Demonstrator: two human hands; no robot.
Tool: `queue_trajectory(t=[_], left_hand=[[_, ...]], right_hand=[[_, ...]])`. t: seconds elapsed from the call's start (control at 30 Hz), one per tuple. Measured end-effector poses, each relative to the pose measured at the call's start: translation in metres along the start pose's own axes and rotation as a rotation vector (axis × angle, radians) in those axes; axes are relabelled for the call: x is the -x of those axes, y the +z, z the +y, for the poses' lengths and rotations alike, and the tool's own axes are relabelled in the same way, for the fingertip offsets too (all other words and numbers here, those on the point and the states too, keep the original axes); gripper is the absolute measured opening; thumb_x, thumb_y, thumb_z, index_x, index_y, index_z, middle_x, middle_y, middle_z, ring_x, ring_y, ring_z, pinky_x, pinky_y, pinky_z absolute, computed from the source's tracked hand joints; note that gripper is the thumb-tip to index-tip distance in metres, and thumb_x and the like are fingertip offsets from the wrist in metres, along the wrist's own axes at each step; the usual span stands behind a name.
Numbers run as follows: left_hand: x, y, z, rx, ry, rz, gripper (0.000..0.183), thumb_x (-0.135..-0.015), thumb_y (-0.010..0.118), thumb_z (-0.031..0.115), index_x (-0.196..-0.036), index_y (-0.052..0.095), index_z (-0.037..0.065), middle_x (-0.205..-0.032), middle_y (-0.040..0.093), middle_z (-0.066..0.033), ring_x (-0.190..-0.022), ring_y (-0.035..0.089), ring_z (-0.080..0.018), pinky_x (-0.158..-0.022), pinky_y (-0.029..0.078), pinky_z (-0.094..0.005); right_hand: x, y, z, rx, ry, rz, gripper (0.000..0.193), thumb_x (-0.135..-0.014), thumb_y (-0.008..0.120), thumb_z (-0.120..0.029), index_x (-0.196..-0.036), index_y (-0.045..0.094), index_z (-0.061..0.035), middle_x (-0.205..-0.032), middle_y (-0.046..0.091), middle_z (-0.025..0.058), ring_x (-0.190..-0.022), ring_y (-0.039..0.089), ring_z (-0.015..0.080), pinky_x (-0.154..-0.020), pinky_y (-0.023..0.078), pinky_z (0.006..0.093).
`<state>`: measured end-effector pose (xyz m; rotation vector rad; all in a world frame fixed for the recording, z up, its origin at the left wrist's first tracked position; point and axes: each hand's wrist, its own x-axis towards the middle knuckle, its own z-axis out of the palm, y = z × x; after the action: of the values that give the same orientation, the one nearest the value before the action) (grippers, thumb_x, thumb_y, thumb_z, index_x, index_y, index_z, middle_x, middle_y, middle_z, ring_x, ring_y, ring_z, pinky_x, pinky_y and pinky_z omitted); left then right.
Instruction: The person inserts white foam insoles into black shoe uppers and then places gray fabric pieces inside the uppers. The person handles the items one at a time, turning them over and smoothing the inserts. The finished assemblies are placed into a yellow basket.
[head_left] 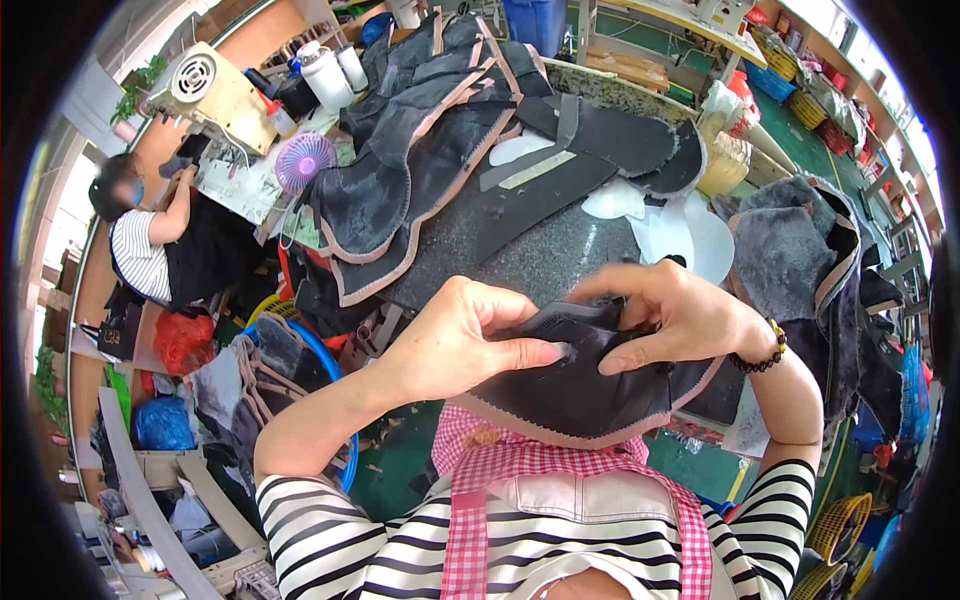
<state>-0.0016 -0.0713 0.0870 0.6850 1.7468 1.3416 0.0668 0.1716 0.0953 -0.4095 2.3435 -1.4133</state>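
Between my hands is a black fabric piece (600, 400) with a pinkish zigzag-cut border along its lower curve. My left hand (480, 335) pinches its upper left part, thumb on top and fingers behind. On its right side, my right hand (670, 315) grips the same piece with thumb and fingers; a beaded bracelet circles that wrist. The fabric is bent up between the two hands, in front of my chequered apron. Just beyond lies the dark speckled tabletop (440, 265), with flat black cut pieces (545, 195) and white pattern shapes (690, 240) on it.
Stacked black pieces with pink edging (400, 170) cover the table's far left. Grey plush pieces (790, 250) hang at the right. A purple fan (305, 162) stands near a sewing machine (215, 95), where another person (150, 230) works. A blue-rimmed basket (345, 400) sits at lower left.
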Motion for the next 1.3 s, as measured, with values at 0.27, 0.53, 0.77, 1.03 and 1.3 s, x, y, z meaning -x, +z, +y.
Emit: queue_trajectory(t=[0.27, 0.53, 0.77, 1.03, 1.3], left_hand=[[0.010, -0.011, -0.019, -0.185, -0.048, -0.160, 0.039, -0.073, 0.077, -0.003, -0.109, 0.063, -0.007, -0.096, 0.068, -0.0066, -0.086, 0.061, -0.0064, -0.074, 0.054, -0.0234], [0.029, -0.017, -0.035, -0.253, 0.020, -0.165, 0.029, -0.070, 0.080, 0.013, -0.092, 0.069, -0.003, -0.072, 0.067, -0.0124, -0.065, 0.062, -0.0153, -0.065, 0.049, -0.0294], [0.035, 0.010, -0.056, -0.368, 0.253, 0.112, 0.024, -0.072, 0.081, 0.011, -0.088, 0.069, -0.002, -0.073, 0.064, -0.0078, -0.064, 0.057, -0.0152, -0.060, 0.043, -0.0291], [0.037, 0.006, -0.076, -0.153, 0.288, -0.007, 0.018, -0.073, 0.078, 0.007, -0.090, 0.074, 0.002, -0.066, 0.063, -0.0071, -0.058, 0.053, -0.0141, -0.055, 0.039, -0.0286], [0.027, -0.001, -0.082, -0.150, 0.430, -0.137, 0.024, -0.066, 0.080, 0.006, -0.088, 0.073, -0.001, -0.070, 0.067, -0.0090, -0.062, 0.054, -0.0173, -0.059, 0.041, -0.0305]], right_hand=[[-0.003, 0.003, 0.006, 0.099, -0.020, -0.035, 0.026, -0.081, 0.075, -0.018, -0.074, 0.057, 0.0000, -0.051, 0.045, 0.0013, -0.051, 0.034, 0.0043, -0.045, 0.031, 0.0263], [-0.009, 0.014, 0.005, 0.206, -0.155, -0.108, 0.035, -0.079, 0.077, -0.021, -0.068, 0.051, 0.0004, -0.050, 0.043, 0.0075, -0.043, 0.037, 0.0176, -0.044, 0.032, 0.0296], [-0.020, 0.032, 0.010, 0.264, -0.169, -0.146, 0.034, -0.074, 0.076, -0.027, -0.088, 0.064, 0.0013, -0.065, 0.063, 0.0153, -0.061, 0.063, 0.0324, -0.056, 0.048, 0.0372], [-0.008, 0.022, 0.007, 0.290, 0.033, -0.307, 0.058, -0.071, 0.078, -0.027, -0.119, 0.058, -0.0030, -0.081, 0.070, 0.0173, -0.072, 0.068, 0.0308, -0.066, 0.053, 0.0361], [-0.010, 0.019, 0.010, 0.270, -0.118, -0.373, 0.029, -0.073, 0.075, -0.024, -0.090, 0.067, -0.0020, -0.075, 0.067, 0.0152, -0.073, 0.065, 0.0351, -0.066, 0.049, 0.0426]])
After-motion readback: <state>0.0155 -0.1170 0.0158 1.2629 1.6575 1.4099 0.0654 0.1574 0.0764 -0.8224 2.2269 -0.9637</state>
